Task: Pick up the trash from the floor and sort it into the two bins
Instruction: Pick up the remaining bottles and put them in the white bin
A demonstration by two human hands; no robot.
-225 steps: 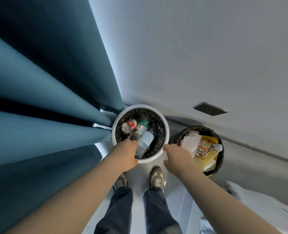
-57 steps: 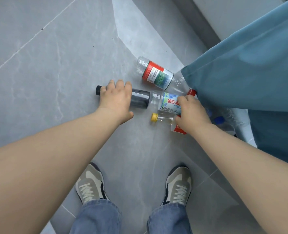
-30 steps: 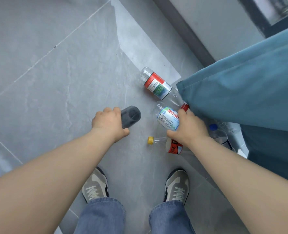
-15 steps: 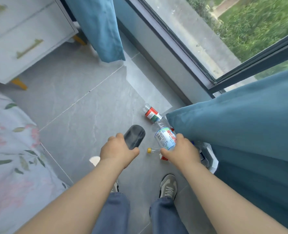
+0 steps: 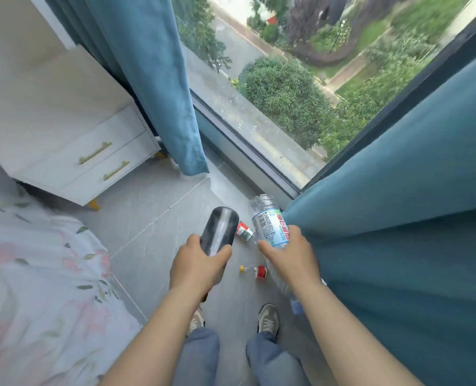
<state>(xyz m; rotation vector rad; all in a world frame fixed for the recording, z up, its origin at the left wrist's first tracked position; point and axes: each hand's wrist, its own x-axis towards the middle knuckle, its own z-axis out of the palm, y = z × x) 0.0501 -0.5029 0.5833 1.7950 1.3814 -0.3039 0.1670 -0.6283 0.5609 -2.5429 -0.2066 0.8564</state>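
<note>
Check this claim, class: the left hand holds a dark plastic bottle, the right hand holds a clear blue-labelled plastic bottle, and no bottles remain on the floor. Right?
Only the last part is wrong. The head view shows a clear red-labelled plastic bottle and a clear yellow-capped plastic bottle lying on the grey tiled floor; the left hand and right hand are as stated.

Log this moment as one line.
left hand: grips dark bottle | right hand: grips clear bottle | floor: red-label bottle, yellow-cap bottle | bins: not in view
</note>
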